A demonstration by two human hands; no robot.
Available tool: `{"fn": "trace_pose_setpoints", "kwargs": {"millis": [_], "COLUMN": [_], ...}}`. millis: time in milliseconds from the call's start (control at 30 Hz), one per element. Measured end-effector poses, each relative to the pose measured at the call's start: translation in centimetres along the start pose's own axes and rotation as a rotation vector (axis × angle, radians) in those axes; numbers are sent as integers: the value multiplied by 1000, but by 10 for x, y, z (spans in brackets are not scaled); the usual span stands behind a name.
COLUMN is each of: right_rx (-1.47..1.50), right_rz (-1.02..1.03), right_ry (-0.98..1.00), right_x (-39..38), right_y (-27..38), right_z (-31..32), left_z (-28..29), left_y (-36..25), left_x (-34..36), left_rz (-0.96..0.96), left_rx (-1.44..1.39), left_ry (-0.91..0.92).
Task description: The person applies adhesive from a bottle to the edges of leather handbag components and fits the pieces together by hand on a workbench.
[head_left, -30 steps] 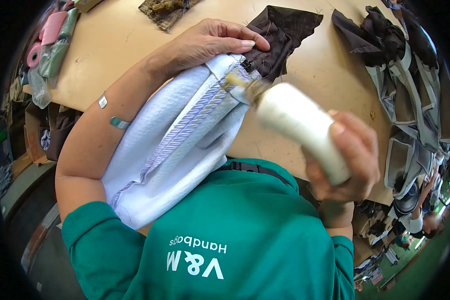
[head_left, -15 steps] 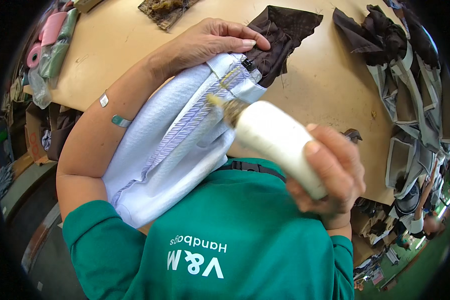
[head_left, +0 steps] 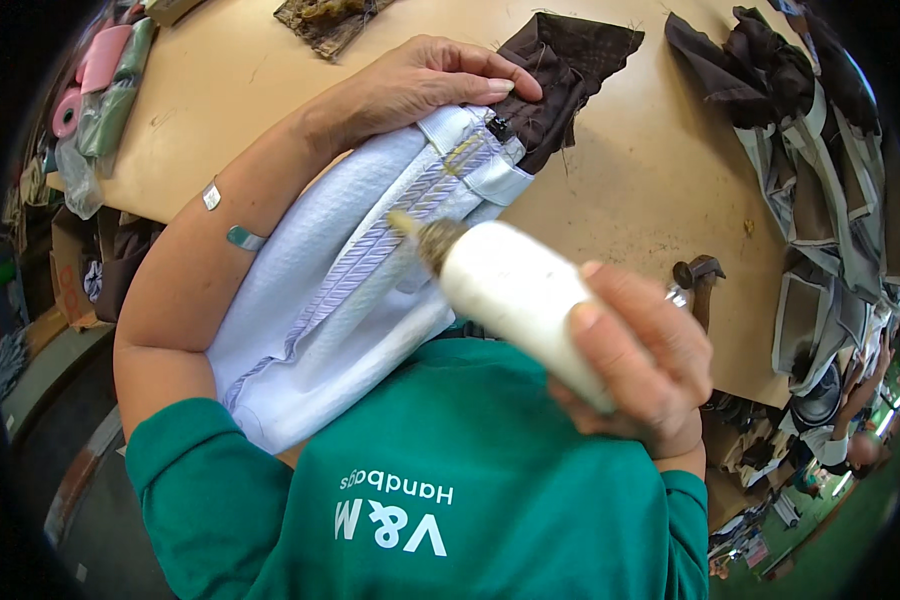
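A white bag piece [head_left: 320, 230], turned with its seam up, lies across my left forearm and chest. Dark brown lining fabric [head_left: 560, 85] sticks out at its top, with loose threads. My left hand [head_left: 440, 78] rests at that upper edge, thumb and fingers closed on the brown lining. In my right hand [head_left: 640, 365] is a white glue bottle [head_left: 520, 290], tilted so its crusted, yellowish nozzle meets or hovers over the striped seam [head_left: 360, 255]; I cannot tell if it touches. Yellow glue marks show farther up the seam, near a small black zipper end.
A hammer [head_left: 700, 280] lies on the tan table [head_left: 630, 200] beyond my right hand. Grey and brown bag pieces [head_left: 810, 170] hang at the right edge. Pink and green thread cones [head_left: 105, 60] stand far left; a glue-stained scrap [head_left: 330, 22] lies at the back. Another person [head_left: 860, 440] is at far right.
My right hand has moved the glue bottle left and down along the seam, toward me. The hammer is now more exposed. My left hand and the bag piece stay almost still.
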State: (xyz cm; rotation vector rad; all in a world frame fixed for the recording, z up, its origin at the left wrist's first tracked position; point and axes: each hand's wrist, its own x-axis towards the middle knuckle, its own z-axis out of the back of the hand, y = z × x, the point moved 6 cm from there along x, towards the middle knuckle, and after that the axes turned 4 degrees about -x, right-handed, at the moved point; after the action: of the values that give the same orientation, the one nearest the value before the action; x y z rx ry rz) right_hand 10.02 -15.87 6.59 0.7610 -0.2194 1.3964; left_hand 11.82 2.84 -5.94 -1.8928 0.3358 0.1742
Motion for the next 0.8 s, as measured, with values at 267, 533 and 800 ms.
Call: {"fn": "trace_pose_setpoints", "kwargs": {"millis": [267, 533, 800], "right_rx": [14, 25, 37], "right_rz": [25, -6, -64], "right_ry": [-54, -19, -22], "right_x": [-1, 0, -7], "right_y": [-1, -3, -6], "right_z": [-2, 0, 3], "left_z": [1, 2, 2], "left_y": [1, 1, 3], "left_x": [1, 2, 2], "left_rz": [-1, 0, -21], "left_rx": [25, 44, -18], "left_ry": [-8, -1, 5]}}
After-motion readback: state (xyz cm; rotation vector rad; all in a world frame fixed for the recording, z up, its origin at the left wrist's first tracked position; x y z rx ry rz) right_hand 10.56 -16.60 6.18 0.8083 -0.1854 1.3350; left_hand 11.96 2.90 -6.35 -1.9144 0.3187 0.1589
